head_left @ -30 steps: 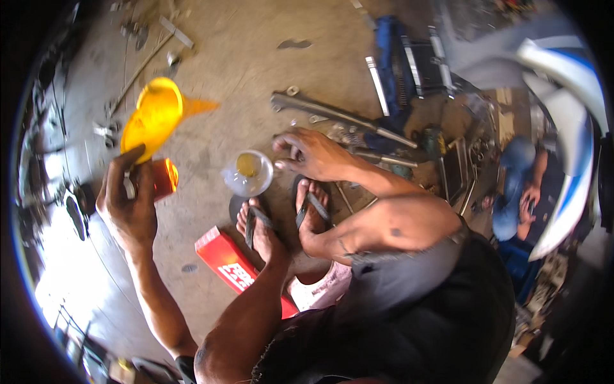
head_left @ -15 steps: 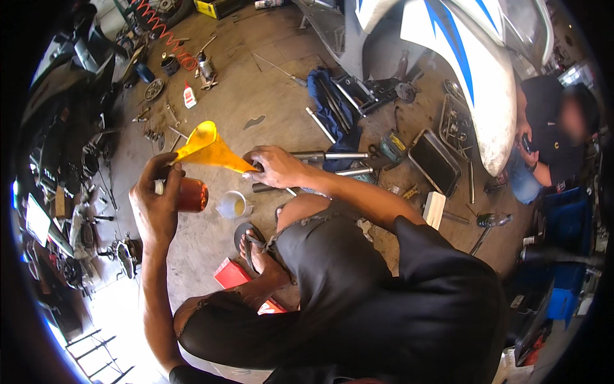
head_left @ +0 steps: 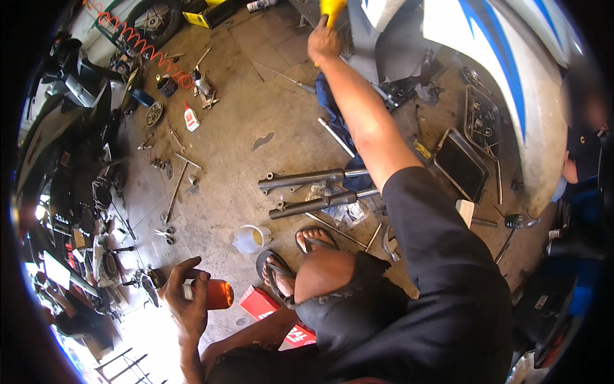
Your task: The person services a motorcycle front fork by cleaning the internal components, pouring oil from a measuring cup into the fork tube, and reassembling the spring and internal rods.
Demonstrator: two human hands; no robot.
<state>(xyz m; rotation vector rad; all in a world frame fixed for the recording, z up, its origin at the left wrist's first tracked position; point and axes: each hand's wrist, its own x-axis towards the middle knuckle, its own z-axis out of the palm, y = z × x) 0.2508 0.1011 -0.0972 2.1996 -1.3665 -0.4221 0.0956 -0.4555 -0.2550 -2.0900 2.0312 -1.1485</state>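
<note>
My left hand (head_left: 185, 296), low on the left, is closed round a small bottle (head_left: 219, 294) of red-amber liquid, which lies tilted on its side in the grip. At the top, my right hand (head_left: 324, 46) reaches far out with its fingers round the yellow funnel (head_left: 332, 9); the picture's edge cuts off part of the funnel. Between my arms, two motorcycle fork legs (head_left: 300, 180) lie on the floor, partly over a clear plastic bag (head_left: 348, 211). A translucent measuring cup (head_left: 252, 239) with some yellowish liquid stands near my feet.
A white and blue motorcycle fairing (head_left: 492, 70) overhangs the upper right. Below it are a black tray (head_left: 462, 165) and a tray of parts (head_left: 482, 118). A red box (head_left: 257, 302) lies by my foot. Tools and a white glue bottle (head_left: 191, 118) lie leftward. Another person (head_left: 585, 150) is at right.
My right hand has carried the funnel up and away from my left hand, toward the top. My left hand, still with the bottle, sits lower in the picture. The view has shifted.
</note>
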